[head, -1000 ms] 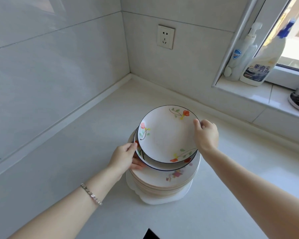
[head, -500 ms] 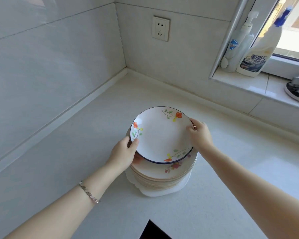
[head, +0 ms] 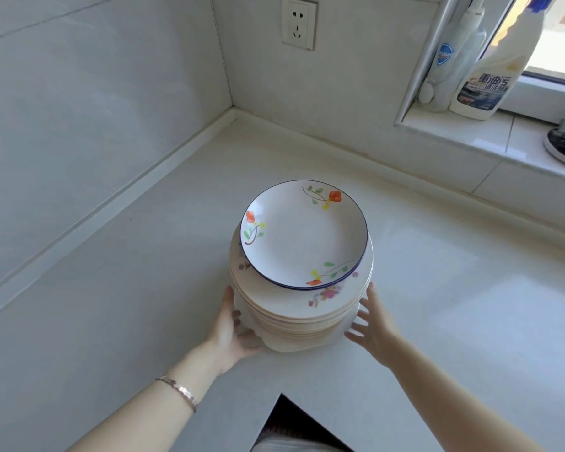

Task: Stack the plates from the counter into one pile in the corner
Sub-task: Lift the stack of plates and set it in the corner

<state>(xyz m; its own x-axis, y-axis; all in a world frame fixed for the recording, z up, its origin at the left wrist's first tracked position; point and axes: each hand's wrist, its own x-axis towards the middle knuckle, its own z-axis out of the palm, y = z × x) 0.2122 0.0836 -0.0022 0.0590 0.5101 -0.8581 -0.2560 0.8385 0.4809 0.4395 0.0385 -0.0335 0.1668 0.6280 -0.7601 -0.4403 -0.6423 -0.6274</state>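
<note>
Head view: I see the plate pile (head: 302,308) on the white counter (head: 437,288), out from the corner, blue-rimmed flowered plate (head: 302,231) on top, sitting toward the pile's back edge. Left hand (head: 230,331) cups the base of the pile, fingers wrapped on the bottom white plate (head: 282,345). Right hand (head: 374,324) has fingers spread, at the pile's right side; contact unclear.
</note>
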